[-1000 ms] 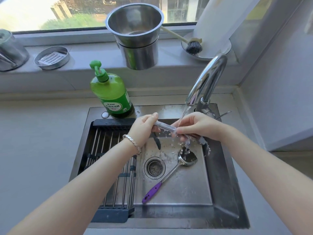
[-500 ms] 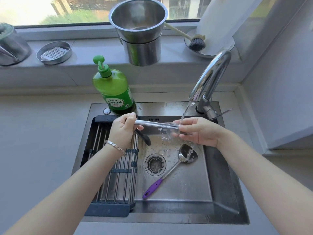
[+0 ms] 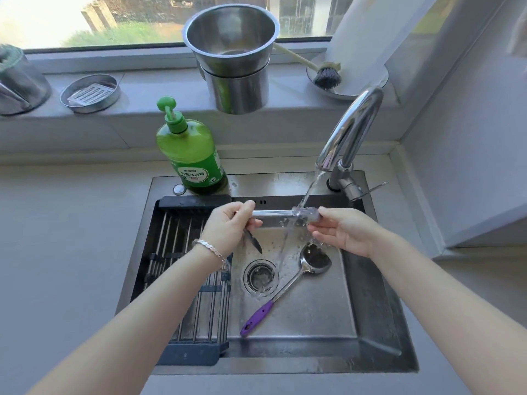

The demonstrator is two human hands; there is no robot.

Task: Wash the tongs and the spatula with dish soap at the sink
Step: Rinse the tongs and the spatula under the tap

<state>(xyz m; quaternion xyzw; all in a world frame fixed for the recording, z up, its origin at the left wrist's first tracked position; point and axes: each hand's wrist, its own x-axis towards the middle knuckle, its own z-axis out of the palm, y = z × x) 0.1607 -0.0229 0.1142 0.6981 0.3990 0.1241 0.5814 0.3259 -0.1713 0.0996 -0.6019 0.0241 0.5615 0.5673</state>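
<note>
Steel tongs (image 3: 278, 213): spanned level between both hands, under running water.
Left hand (image 3: 228, 226): gripped their 9 o'clock end.
Right hand (image 3: 342, 232): pinched their 3 o'clock end.
Spatula (image 3: 289, 286): lay in the sink (image 3: 313, 317), 6 o'clock of the tongs.

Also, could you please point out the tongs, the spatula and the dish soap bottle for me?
tongs (image 3: 273, 214): head view, middle of the metal arm.
spatula (image 3: 316, 260): head view, on its metal blade.
dish soap bottle (image 3: 188, 151): head view, on its green body.

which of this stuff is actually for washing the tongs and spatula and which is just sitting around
For the job: tongs, spatula, dish soap bottle, running faucet, sink.

Lying about: stacked steel pots, dish brush, round tin, drying rack.
</note>
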